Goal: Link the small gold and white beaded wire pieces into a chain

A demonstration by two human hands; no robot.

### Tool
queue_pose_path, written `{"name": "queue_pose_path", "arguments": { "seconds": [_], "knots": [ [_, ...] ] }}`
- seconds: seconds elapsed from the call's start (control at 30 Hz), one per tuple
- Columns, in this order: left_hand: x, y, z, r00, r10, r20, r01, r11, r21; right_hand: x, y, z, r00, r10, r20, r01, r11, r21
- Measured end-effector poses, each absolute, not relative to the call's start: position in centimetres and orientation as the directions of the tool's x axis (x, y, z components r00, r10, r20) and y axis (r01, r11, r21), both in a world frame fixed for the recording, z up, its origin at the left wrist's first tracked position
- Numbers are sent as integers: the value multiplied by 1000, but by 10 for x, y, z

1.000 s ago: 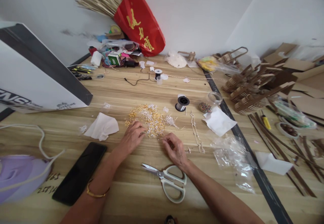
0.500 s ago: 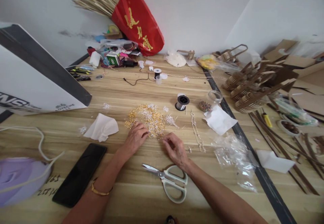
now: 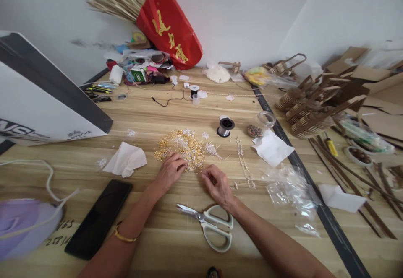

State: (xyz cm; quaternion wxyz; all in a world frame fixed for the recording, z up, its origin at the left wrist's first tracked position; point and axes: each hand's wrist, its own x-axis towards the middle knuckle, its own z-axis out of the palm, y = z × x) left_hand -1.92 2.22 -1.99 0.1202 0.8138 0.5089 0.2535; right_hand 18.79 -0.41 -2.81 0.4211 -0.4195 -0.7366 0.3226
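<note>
A heap of small gold and silver beads lies in the middle of the wooden table. My left hand rests at the heap's near edge, fingers curled in a pinch among the beads. My right hand lies just right of it, fingers curled together close to the table; whatever they pinch is too small to make out. White-handled scissors lie below my right wrist. A beaded strand stretches out to the right of my right hand.
A black phone and a crumpled tissue lie left. A wire spool, a glass jar, white paper and clear plastic bags sit right. A white box, red bag and wooden baskets ring the table.
My left hand has slid slightly right along the heap's near edge. My right hand has stayed put. The view has shifted a little.
</note>
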Motion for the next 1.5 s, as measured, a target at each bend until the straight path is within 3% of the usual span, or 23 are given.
{"name": "queue_pose_path", "arguments": {
  "seconds": [0.2, 0.43, 1.5],
  "knots": [
    [-18, 24, -22, 386, 860, 335, 710, -509, 487, 188, -3, -27, -289, 882, 373, 336, 459, -823],
    [-19, 27, -24, 312, 894, 322, 716, -444, 539, 188, -3, -27, -291, 883, 368, 337, 455, -824],
    [-28, 29, -24, 230, 921, 315, 757, -373, 536, 188, -3, -27, -288, 891, 352, 328, 437, -837]
  ]
}}
